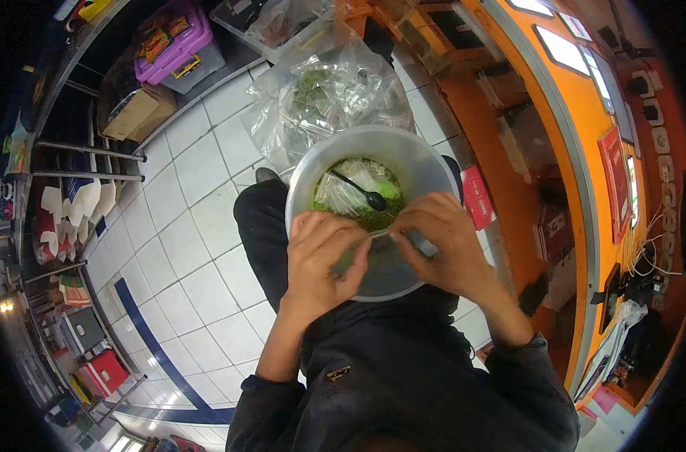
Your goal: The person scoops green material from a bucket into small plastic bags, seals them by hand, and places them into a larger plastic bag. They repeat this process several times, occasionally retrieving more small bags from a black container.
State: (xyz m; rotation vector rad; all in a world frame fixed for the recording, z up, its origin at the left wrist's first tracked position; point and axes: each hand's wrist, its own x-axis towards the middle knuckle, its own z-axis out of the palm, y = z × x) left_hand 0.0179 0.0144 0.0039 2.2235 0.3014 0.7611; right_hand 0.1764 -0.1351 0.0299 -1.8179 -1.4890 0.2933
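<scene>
A translucent plastic bucket point(304, 175) stands between the person's knees. Inside it lie bright green chopped bits point(389, 194), several clear plastic packets point(338, 196) and a black plastic spoon point(375, 200). Above the near part of the bucket, my left hand point(322, 250) and my right hand point(442, 242) meet with fingertips pinched. A small, thin, pale strip point(380, 233) shows between them, held from both sides; its kind is too small to make out, and the fingers cover most of it.
Beyond the bucket sits a large clear plastic bag point(335, 98) with green contents. A purple-lidded box point(178, 47) and a cardboard box point(138, 113) are at upper left. An orange counter point(565, 158) runs along the right, shelving point(90, 148) along the left.
</scene>
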